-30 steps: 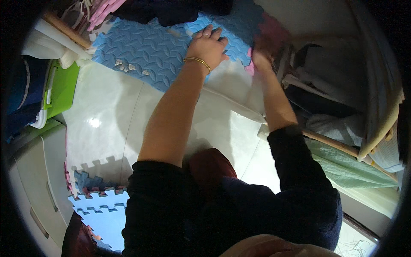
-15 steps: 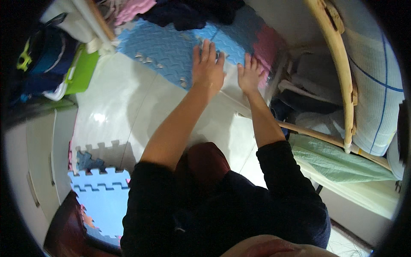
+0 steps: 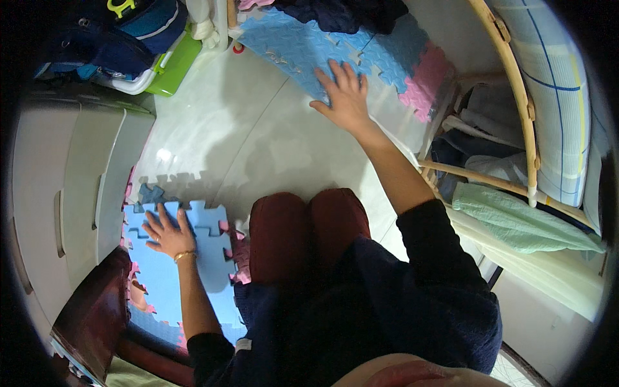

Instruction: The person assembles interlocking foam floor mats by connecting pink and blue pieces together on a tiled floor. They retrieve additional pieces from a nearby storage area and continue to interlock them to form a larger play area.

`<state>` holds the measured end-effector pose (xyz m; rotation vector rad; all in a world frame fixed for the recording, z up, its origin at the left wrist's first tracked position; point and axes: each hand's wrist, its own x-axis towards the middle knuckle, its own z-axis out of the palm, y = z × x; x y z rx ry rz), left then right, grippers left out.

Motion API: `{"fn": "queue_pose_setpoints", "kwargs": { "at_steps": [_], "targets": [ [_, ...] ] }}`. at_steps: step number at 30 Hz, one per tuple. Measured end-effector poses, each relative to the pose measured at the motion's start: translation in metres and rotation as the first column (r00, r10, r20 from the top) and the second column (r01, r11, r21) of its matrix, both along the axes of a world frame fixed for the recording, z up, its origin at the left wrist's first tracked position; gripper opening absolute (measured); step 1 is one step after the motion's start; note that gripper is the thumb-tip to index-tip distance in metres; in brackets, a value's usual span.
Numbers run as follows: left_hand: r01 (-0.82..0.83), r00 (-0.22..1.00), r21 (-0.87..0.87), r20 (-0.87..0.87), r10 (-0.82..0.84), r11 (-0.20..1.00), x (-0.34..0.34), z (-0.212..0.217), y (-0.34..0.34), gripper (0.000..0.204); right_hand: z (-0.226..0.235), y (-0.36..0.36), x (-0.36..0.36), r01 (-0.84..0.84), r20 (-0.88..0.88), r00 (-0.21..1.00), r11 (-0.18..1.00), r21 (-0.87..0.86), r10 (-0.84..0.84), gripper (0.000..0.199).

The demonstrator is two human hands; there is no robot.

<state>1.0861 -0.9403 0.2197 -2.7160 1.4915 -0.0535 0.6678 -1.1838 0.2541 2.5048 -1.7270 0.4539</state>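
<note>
1. Left hand point(image 3: 169, 240): open, fingers spread over the upper part of the light-blue mat stack point(image 3: 216, 271); nothing gripped.
2. Right hand point(image 3: 346, 97): open, fingers fanned at the near edge of the blue textured mats point(image 3: 284, 39); nothing gripped. Contact pressure: cannot tell.
3. Handling, as judged: spread load across the whole left palm; avoid pushing on one narrow tab, likely to bend or tear.
4. If shifting a mat, probably best to slip fingertips under a straight stretch of rim and support from beneath.
5. At the far mats, press close to the seam, tabs squared to notches before any downward push. Watch for curling at the near edge.
6. Stack location: on the pale floor point(image 3: 271, 148), left of the knees, near the drawer unit point(image 3: 97, 161). Top face plain light blue; toothed edges, pink bits showing along the sides.
7. Far mats: flat-looking on the floor ahead, blue, pale worn-looking patches near the left-hand edge. Pink mat point(image 3: 425, 80) adjoining at right. Dark cloth point(image 3: 351, 13) lying across the far side.
</note>
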Motion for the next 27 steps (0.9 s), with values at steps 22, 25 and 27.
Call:
{"fn": "queue_pose_setpoints", "kwargs": {
  "at_steps": [22, 25, 27],
  "targets": [
    [0.139, 0.982, -0.189, -0.099, -0.159, 0.972, 0.008, -0.007, 0.004, 0.053, 0.0, -0.021, 0.028, -0.045, -0.486, 0.874, 0.989, -0.14, -0.029, 0.051],
    [0.125, 0.984, -0.187, -0.103, -0.146, 0.975, 0.01, -0.005, 0.005, 0.053, 0.005, -0.021, 0.031, -0.005, -0.495, 0.868, 0.997, -0.078, -0.035, 0.051],
    [0.121, 0.984, -0.187, -0.107, -0.143, 0.975, 0.008, -0.006, 0.004, 0.053, 0.001, -0.024, 0.024, 0.01, -0.479, 0.877, 0.997, -0.08, -0.048, 0.051]
  ]
}}
